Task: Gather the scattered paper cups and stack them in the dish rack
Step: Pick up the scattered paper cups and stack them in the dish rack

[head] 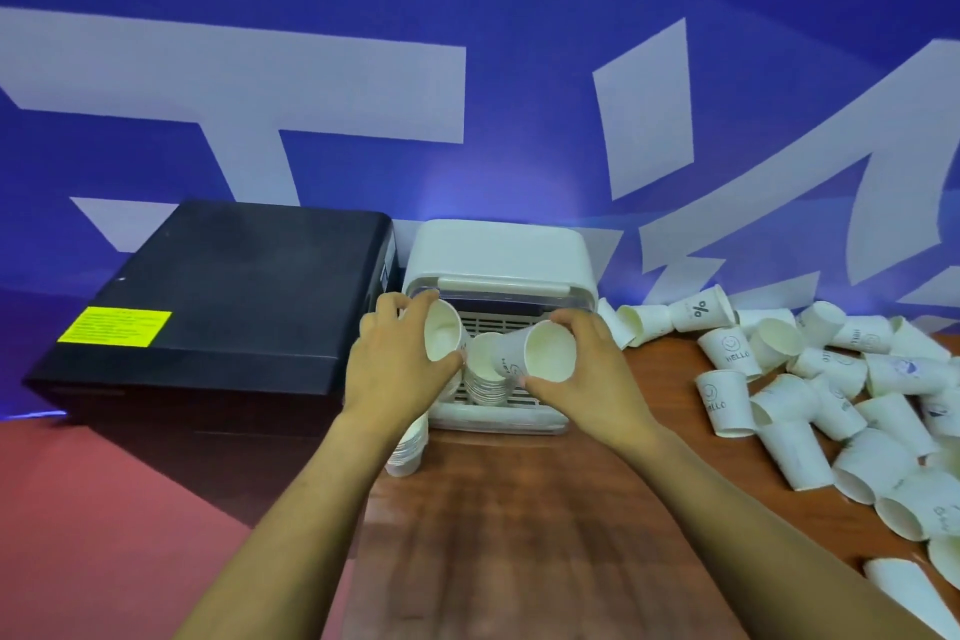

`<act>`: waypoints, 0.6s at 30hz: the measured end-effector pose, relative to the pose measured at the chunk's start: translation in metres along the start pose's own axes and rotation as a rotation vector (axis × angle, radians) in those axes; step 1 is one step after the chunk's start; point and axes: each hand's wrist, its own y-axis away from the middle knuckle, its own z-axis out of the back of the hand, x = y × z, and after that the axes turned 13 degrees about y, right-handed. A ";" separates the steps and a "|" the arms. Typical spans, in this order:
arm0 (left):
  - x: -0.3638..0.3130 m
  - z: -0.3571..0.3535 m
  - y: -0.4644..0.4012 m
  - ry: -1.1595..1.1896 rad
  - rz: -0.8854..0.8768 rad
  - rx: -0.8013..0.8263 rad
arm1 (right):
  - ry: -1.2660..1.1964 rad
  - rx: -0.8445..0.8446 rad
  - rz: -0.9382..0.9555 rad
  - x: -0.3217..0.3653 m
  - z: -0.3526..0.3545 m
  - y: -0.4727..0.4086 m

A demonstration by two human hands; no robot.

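Observation:
A white dish rack (pixel 498 418) with its lid raised stands at the back of the wooden table. Inside it sits a stack of paper cups (pixel 485 374). My left hand (pixel 395 369) grips one white paper cup (pixel 442 332), its mouth tilted toward me, over the rack's left side. In my right hand (pixel 587 374) is another cup (pixel 543 351) lying on its side, just right of the stack. A second stack of cups (pixel 408 447) stands on the table under my left forearm, partly hidden.
Several loose paper cups (pixel 831 395), some printed "HELLO", lie scattered across the table's right side. A black box (pixel 223 307) with a yellow label sits left of the rack. The wooden table (pixel 519 525) lies bare in front of the rack, with a blue wall behind.

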 end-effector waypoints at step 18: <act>0.034 -0.040 -0.036 -0.106 0.059 0.223 | 0.092 0.132 0.022 0.003 -0.062 -0.036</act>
